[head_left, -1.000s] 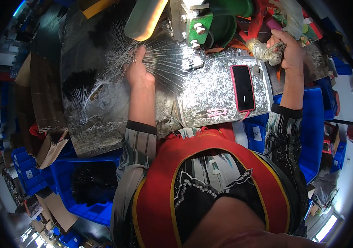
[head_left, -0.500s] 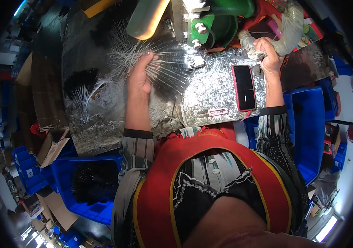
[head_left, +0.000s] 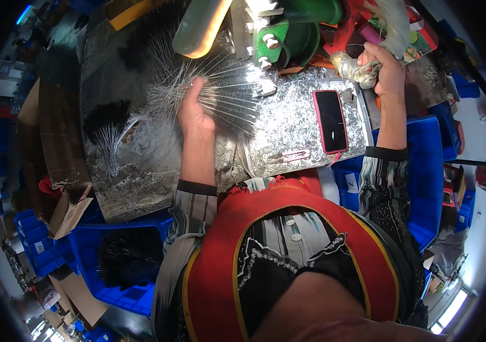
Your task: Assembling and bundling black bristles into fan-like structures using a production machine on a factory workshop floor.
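Observation:
My left hand (head_left: pixel 195 114) is closed round a fanned bundle of thin stiff wires (head_left: pixel 228 94). Their splayed ends point right toward a small metal fitting (head_left: pixel 265 87) below the green machine (head_left: pixel 280 43). On the other side, my right hand (head_left: pixel 388 71) grips a curved machine handle (head_left: pixel 350 68) wrapped in dirty plastic or cloth. The wraps pass under my fingers, and the handle's upper part (head_left: pixel 395 28) is pale and smeared by motion. A lamp-like translucent block (head_left: pixel 200 28) hangs just above the wires.
A red-cased phone (head_left: pixel 331 121) and small pink-handled snips (head_left: pixel 291 155) lie on the shiny foil-like worktop (head_left: pixel 277 125). Another wire bundle with black bristles (head_left: pixel 108 131) rests at the left. Blue bins (head_left: pixel 129 296) (head_left: pixel 425 171) stand below both sides, the left one holding dark brushes (head_left: pixel 129 256).
The wrapped handle has turned, and my right hand has moved right with it. My left hand keeps the wires close to the fitting, its wrist slightly lower. The whole view has shifted slightly.

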Action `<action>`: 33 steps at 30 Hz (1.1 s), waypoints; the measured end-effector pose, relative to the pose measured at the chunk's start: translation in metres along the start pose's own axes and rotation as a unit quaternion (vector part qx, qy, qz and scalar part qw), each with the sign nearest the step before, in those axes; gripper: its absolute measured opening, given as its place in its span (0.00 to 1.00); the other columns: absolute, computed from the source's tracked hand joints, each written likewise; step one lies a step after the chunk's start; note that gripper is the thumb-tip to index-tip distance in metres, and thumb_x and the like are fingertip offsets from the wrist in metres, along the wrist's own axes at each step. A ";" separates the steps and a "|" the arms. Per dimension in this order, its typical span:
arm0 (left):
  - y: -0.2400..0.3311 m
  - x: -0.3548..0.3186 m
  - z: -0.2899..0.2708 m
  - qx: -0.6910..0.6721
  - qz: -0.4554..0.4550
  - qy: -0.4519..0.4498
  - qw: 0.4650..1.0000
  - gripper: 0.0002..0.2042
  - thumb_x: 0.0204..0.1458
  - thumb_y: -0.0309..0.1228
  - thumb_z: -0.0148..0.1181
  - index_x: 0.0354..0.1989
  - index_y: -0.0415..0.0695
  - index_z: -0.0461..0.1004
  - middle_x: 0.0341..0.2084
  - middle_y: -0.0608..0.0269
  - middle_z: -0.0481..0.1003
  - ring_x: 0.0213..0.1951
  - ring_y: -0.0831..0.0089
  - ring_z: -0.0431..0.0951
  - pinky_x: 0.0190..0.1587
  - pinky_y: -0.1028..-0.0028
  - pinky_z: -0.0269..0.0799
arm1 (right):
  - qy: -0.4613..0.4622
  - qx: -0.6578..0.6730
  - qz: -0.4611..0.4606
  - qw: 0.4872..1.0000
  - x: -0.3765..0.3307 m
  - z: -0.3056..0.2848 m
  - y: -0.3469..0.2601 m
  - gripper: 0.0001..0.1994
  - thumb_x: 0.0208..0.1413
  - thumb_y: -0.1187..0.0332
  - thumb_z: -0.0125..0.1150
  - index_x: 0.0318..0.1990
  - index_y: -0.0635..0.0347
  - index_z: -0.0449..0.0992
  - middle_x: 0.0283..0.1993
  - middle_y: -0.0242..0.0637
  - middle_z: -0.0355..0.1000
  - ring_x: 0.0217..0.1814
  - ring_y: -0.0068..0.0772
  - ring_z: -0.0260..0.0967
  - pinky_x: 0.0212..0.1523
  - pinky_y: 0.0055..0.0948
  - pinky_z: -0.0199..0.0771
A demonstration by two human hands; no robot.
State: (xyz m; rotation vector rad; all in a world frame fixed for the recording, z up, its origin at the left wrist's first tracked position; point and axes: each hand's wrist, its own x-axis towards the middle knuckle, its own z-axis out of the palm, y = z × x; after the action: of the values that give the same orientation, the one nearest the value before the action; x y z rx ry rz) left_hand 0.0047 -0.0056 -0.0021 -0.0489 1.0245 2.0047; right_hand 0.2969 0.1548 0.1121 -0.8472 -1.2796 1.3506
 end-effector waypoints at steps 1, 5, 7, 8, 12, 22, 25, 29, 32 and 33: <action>0.000 -0.002 0.002 -0.013 0.003 0.006 1.000 0.11 0.39 0.22 0.60 0.35 0.37 0.70 0.29 0.59 0.73 0.31 0.70 0.73 0.35 0.73 0.70 | -0.002 -0.028 0.022 0.999 0.001 0.002 -0.008 0.12 0.42 0.72 0.55 0.12 0.60 0.62 0.12 0.34 0.59 0.15 0.27 0.58 0.22 0.25 0.60; -0.002 -0.002 0.005 -0.016 0.016 0.019 1.000 0.12 0.39 0.20 0.59 0.36 0.36 0.70 0.32 0.59 0.72 0.33 0.69 0.73 0.39 0.74 0.69 | -0.007 -0.055 0.040 0.998 -0.001 0.001 -0.014 0.15 0.45 0.71 0.52 0.10 0.58 0.60 0.11 0.33 0.56 0.18 0.29 0.57 0.27 0.26 0.60; 0.000 -0.007 0.010 0.000 0.018 0.035 0.999 0.12 0.39 0.20 0.59 0.35 0.36 0.71 0.32 0.59 0.72 0.34 0.70 0.72 0.40 0.74 0.69 | -0.002 -0.049 0.038 0.998 -0.003 0.000 -0.008 0.15 0.45 0.72 0.52 0.10 0.58 0.59 0.11 0.33 0.56 0.18 0.29 0.57 0.27 0.26 0.60; 0.000 -0.007 0.009 0.001 0.018 0.035 0.999 0.12 0.39 0.20 0.59 0.35 0.36 0.71 0.32 0.59 0.72 0.34 0.70 0.72 0.40 0.74 0.69 | 0.001 -0.014 0.017 1.000 -0.004 0.000 -0.001 0.11 0.42 0.73 0.55 0.12 0.60 0.63 0.12 0.35 0.59 0.15 0.28 0.58 0.22 0.25 0.60; 0.002 -0.008 0.006 0.003 0.032 0.036 0.999 0.12 0.39 0.20 0.59 0.35 0.35 0.70 0.30 0.59 0.72 0.32 0.70 0.72 0.38 0.75 0.69 | -0.025 0.030 0.009 0.999 0.003 -0.007 0.013 0.07 0.39 0.74 0.58 0.16 0.64 0.68 0.14 0.37 0.64 0.13 0.27 0.61 0.17 0.23 0.62; 0.009 -0.014 0.011 0.012 0.050 0.061 0.997 0.11 0.39 0.21 0.58 0.34 0.35 0.70 0.28 0.59 0.72 0.29 0.70 0.72 0.32 0.74 0.69 | -0.017 0.010 -0.022 1.000 0.004 0.001 -0.001 0.08 0.39 0.72 0.60 0.16 0.62 0.67 0.14 0.35 0.64 0.12 0.23 0.60 0.16 0.22 0.61; 0.002 -0.009 0.017 0.009 0.036 0.046 0.998 0.11 0.39 0.21 0.58 0.34 0.36 0.71 0.28 0.59 0.72 0.29 0.70 0.73 0.32 0.74 0.70 | -0.001 0.018 -0.144 0.989 -0.001 -0.013 0.048 0.05 0.40 0.75 0.57 0.19 0.65 0.68 0.15 0.36 0.65 0.17 0.26 0.63 0.22 0.24 0.65; 0.001 -0.006 0.013 -0.007 0.040 0.066 0.997 0.10 0.40 0.21 0.59 0.34 0.37 0.71 0.29 0.60 0.72 0.31 0.69 0.73 0.34 0.73 0.70 | -0.033 0.079 -0.122 0.989 0.002 -0.015 0.065 0.03 0.41 0.78 0.55 0.21 0.67 0.69 0.17 0.38 0.66 0.20 0.30 0.66 0.25 0.26 0.67; 0.001 -0.009 0.016 -0.031 0.065 0.083 0.994 0.10 0.40 0.22 0.59 0.33 0.37 0.71 0.30 0.60 0.72 0.31 0.69 0.73 0.34 0.72 0.70 | 0.001 0.002 -0.006 1.000 -0.003 -0.006 0.024 0.14 0.45 0.74 0.51 0.10 0.59 0.61 0.11 0.34 0.57 0.18 0.30 0.58 0.29 0.28 0.62; 0.004 -0.014 0.020 -0.035 0.063 0.095 0.993 0.10 0.39 0.21 0.58 0.33 0.37 0.71 0.30 0.59 0.72 0.31 0.68 0.73 0.35 0.72 0.70 | 0.001 0.005 -0.005 1.000 -0.004 -0.002 0.014 0.14 0.45 0.74 0.51 0.10 0.59 0.61 0.11 0.34 0.57 0.18 0.30 0.58 0.29 0.28 0.62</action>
State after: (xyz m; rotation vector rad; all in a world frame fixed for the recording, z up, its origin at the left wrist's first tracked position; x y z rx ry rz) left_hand 0.0166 -0.0025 0.0190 -0.2228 1.0990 2.1843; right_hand 0.2966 0.1531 0.0974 -0.8348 -1.2727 1.3468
